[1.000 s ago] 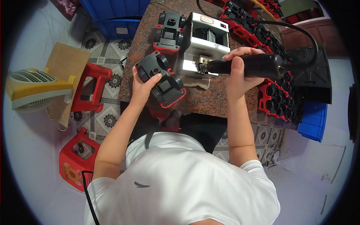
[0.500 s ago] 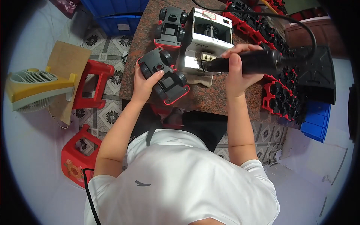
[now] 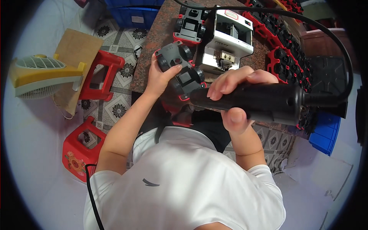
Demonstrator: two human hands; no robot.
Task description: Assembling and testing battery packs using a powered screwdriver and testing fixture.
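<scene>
My left hand (image 3: 158,78) grips the side of a black-and-red toy car chassis (image 3: 177,69), its thumb across the dark underside with wheels facing up. In my right hand (image 3: 234,81) is a black corded electric screwdriver (image 3: 268,102), fingers over the top and thumb below. The driver's front end points left over the lower right end of the chassis; its tip is hidden, so I cannot tell whether they touch. Behind the hands stands a white screw feeder (image 3: 219,48) with an open top. A second chassis (image 3: 189,26) lies on the speckled table, left of the feeder.
Rows of similar chassis (image 3: 281,40) line the table's right side. The driver's thick cable (image 3: 341,36) arches across the top and right. Blue crates (image 3: 136,18) stand at the far left, another blue bin (image 3: 325,136) at right. Red stools (image 3: 82,147) and a yellow fan (image 3: 44,76) are left.
My right hand has drawn the screwdriver back from the feeder, nearer to me and beside the held chassis. The view has shifted slightly; my left hand still holds the chassis.
</scene>
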